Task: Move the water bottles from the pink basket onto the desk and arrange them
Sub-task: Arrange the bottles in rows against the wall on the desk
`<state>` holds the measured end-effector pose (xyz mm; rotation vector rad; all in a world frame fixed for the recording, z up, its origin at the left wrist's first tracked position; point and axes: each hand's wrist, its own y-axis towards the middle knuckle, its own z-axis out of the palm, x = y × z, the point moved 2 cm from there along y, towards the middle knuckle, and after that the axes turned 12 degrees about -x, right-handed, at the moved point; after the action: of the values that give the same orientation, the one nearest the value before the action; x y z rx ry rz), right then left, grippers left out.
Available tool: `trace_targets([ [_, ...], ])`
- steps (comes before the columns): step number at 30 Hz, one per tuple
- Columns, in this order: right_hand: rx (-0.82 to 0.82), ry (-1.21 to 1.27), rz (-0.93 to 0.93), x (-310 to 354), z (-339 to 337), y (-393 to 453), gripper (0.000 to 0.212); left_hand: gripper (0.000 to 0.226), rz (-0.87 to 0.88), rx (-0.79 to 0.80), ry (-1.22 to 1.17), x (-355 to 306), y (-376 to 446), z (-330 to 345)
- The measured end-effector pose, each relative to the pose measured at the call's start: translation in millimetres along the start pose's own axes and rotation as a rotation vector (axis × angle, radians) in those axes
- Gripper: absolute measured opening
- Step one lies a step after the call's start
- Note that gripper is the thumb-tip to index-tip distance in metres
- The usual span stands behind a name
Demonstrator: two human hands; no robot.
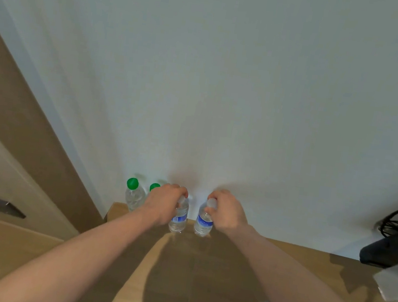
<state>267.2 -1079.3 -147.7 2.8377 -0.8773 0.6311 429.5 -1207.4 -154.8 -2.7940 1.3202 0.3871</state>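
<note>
Left hand grips white cap of clear blue-labelled plastic water bottle; right hand grips its twin. Both upright on tan wooden surface by wall, beside green-capped bottles. Full, likely heavy, thin-walled, slippery; neck hold safest.

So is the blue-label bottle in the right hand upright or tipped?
Upright: the blue-label bottle stands on the desk near the wall, with the right hand gripping its cap end.

Two bare forearms in view, no sleeves visible up to the frame edge. Left hand and right hand: no gloves, rings or watch seen.
</note>
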Motion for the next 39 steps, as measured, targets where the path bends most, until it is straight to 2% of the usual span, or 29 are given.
trace_targets([
  [13, 0.006, 0.029, 0.014, 26, 35, 13, 0.033, 0.059, 0.005, -0.013, 0.017, 10, 7, 0],
  [18, 0.011, 0.024, 0.006, 30, 31, 11, 0.047, 0.064, 0.024, -0.043, -0.050, 8, -1, -2],
  [21, 0.040, 0.030, -0.015, 31, 21, -2, 0.058, 0.060, 0.020, -0.036, -0.114, 4, -15, -12],
  [24, 0.005, 0.140, -0.042, 34, 0, -37, 0.070, 0.047, 0.004, -0.096, -0.193, -1, -45, -32],
  [27, -0.058, 0.314, -0.025, 30, -30, -94, 0.057, 0.037, -0.011, -0.197, -0.280, -8, -88, -52],
  [29, -0.042, 0.324, -0.023, 21, -48, -136, 0.050, 0.033, -0.014, -0.225, -0.334, -13, -115, -61],
  [32, -0.063, 0.308, 0.025, -9, -67, -188, 0.045, 0.031, 0.001, -0.227, -0.382, -24, -145, -63],
  [36, -0.121, 0.302, 0.159, -54, -87, -243, 0.047, 0.031, 0.080, -0.160, -0.456, -51, -167, -44],
  [39, -0.157, 0.299, 0.230, -81, -100, -273, 0.040, 0.027, 0.132, -0.120, -0.495, -78, -177, -30],
])
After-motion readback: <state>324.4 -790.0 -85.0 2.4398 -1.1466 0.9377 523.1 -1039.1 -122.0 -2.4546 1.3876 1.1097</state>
